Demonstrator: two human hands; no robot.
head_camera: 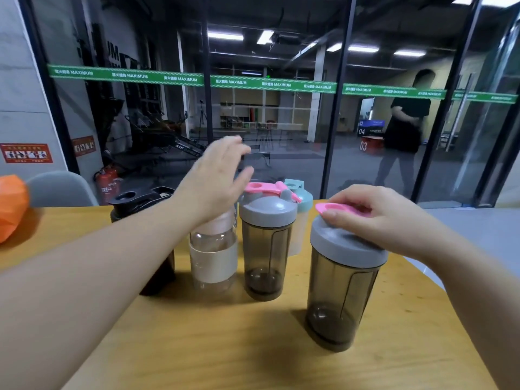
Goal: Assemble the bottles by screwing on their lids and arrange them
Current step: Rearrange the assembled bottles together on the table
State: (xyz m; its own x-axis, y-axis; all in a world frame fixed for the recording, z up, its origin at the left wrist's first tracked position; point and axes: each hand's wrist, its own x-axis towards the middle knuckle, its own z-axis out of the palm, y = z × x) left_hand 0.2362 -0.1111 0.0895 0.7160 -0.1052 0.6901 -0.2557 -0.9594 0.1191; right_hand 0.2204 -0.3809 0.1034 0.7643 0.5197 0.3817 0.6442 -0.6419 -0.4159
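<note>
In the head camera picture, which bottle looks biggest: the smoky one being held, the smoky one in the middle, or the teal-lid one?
1. Held smoky bottle, nearest the camera, so possibly not truly bigger.
2. Middle smoky bottle.
3. Teal-lid bottle, mostly hidden.

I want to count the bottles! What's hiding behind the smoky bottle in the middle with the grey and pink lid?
A pale bottle with a teal lid stands behind the smoky grey-lidded bottle. Only its lid and a strip of its side show; the rest is covered.

- Smoky shaker bottle (pixel 342 288), lower right: upright, grey lid (pixel 346 246) with pink flip cap (pixel 342 208).
- Second smoky shaker (pixel 266 254), centre: upright, lidded.
- Clear bottle (pixel 212 257), white sleeve, centre-left.
- Black bottle (pixel 135 205), left.
- Teal-lidded bottle (pixel 301 198), behind the centre shaker.
</note>
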